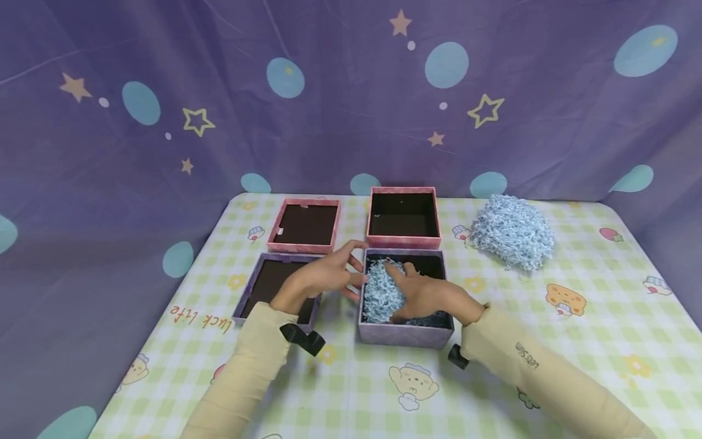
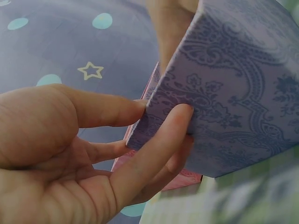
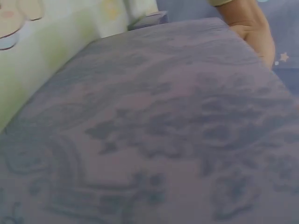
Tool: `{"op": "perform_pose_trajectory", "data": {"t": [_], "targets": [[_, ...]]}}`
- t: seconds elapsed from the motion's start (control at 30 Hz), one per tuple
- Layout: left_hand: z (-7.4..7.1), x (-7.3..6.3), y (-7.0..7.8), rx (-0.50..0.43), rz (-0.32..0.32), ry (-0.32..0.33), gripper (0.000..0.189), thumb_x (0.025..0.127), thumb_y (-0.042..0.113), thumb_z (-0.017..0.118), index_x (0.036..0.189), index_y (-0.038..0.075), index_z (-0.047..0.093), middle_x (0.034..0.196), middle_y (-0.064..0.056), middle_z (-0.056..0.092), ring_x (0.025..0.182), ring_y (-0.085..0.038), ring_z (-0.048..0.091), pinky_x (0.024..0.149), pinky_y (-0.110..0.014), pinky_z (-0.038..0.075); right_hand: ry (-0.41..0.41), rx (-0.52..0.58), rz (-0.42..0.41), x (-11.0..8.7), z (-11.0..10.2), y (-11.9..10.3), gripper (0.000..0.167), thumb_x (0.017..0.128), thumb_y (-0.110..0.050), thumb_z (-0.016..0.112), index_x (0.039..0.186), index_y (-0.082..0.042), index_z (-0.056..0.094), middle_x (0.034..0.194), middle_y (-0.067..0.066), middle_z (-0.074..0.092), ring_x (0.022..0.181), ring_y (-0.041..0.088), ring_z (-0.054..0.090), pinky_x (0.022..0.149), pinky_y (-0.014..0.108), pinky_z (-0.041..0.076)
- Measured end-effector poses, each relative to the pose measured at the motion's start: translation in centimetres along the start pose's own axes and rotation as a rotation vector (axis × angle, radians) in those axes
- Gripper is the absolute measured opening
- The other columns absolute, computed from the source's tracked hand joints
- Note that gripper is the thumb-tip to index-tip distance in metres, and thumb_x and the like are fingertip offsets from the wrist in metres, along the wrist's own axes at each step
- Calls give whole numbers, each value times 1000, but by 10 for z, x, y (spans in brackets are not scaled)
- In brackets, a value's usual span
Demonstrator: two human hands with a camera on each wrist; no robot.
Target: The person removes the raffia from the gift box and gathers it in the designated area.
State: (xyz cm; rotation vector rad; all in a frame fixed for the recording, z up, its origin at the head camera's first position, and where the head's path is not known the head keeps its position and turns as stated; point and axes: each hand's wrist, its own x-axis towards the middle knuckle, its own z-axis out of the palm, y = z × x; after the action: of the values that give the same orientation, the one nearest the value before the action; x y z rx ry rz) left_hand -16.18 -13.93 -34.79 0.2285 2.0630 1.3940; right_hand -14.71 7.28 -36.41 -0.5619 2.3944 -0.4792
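Observation:
My right hand [image 1: 422,294] is inside the purple patterned box [image 1: 406,334], fingers spread over light blue shredded paper [image 1: 381,296]. The paper lies along the box's left part, and dark lining shows at the back right. My left hand [image 1: 334,271] is at the box's left wall; in the left wrist view its fingers [image 2: 175,123] touch the patterned outside wall and rim [image 2: 163,77]. The right wrist view is mostly filled by the box's outer wall [image 3: 163,121], which hides the right fingers.
A purple lid [image 1: 269,286] lies inside-up under the left forearm's far side. Behind are a pink lid [image 1: 307,225] and an open pink box [image 1: 404,213]. A pile of blue shredded paper [image 1: 512,231] sits back right on the checked tablecloth [image 1: 493,341].

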Motion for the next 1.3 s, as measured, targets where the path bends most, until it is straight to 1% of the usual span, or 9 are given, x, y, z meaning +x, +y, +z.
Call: {"op": "perform_pose_trajectory", "data": {"t": [0.1, 0.27, 0.33, 0.47, 0.6, 0.7, 0.8, 1.07, 1.3], "targets": [[-1, 0, -1, -10, 4, -3, 62, 93, 1, 56, 145, 15, 24, 113, -18, 40, 90, -30, 65, 76, -43, 59, 21, -23, -7, 4, 4, 1, 97, 86, -36, 71, 155, -20, 5, 157, 25, 4, 123, 38, 51, 93, 49, 48], [-2, 1, -3, -12, 9, -3, 62, 94, 1, 55, 145, 16, 24, 113, -18, 40, 87, -29, 65, 74, -41, 60, 81, -52, -26, 7, 8, 2, 82, 89, -29, 68, 153, -17, 18, 152, 25, 19, 110, 34, 59, 90, 48, 51], [-2, 2, -4, -10, 10, -5, 61, 94, 1, 55, 145, 16, 24, 113, -18, 40, 87, -29, 65, 74, -42, 60, 104, -43, -34, 7, 8, 2, 78, 90, -28, 66, 152, -16, 22, 152, 25, 21, 120, 37, 53, 96, 51, 48], [-2, 2, -4, -15, 4, -8, 62, 94, 1, 55, 145, 17, 24, 113, -18, 40, 86, -31, 65, 75, -43, 60, 140, -1, -40, 3, 2, 1, 71, 92, -26, 64, 151, -16, 26, 155, 21, 22, 140, 38, 29, 109, 60, 33], [-3, 1, -4, -27, 5, -14, 62, 94, 1, 55, 145, 16, 24, 113, -18, 40, 84, -31, 63, 76, -44, 59, 174, 14, -45, -4, -9, -1, 69, 93, -26, 63, 151, -15, 27, 156, 15, 25, 146, 35, 15, 113, 63, 21], [-3, 2, -4, -30, 8, -17, 62, 93, 1, 56, 144, 16, 24, 114, -18, 40, 84, -28, 62, 76, -44, 59, 208, 12, -65, -11, -18, -2, 71, 92, -24, 63, 151, -12, 27, 155, 14, 28, 147, 36, 11, 114, 62, 21], [-3, 2, -4, -30, 11, -15, 62, 93, 0, 56, 144, 16, 24, 114, -19, 40, 85, -27, 62, 76, -44, 59, 250, 19, -99, -18, -27, 0, 72, 91, -22, 64, 151, -9, 27, 153, 15, 32, 145, 37, 17, 113, 59, 27], [-3, 3, -3, -40, 10, -20, 65, 91, -6, 51, 145, 17, 23, 112, -18, 38, 88, -31, 61, 76, -44, 59, 331, 113, -149, -43, -51, 8, 73, 92, -20, 60, 152, -7, 21, 154, 21, 24, 140, 40, 27, 108, 60, 34], [-5, 3, -3, -51, 13, -25, 67, 92, -6, 53, 146, 14, 19, 113, -19, 38, 88, -25, 63, 77, -43, 59, 419, 174, -171, -72, -75, 15, 73, 91, -14, 59, 151, -5, 19, 156, 21, 21, 142, 41, 20, 112, 61, 25]]}}
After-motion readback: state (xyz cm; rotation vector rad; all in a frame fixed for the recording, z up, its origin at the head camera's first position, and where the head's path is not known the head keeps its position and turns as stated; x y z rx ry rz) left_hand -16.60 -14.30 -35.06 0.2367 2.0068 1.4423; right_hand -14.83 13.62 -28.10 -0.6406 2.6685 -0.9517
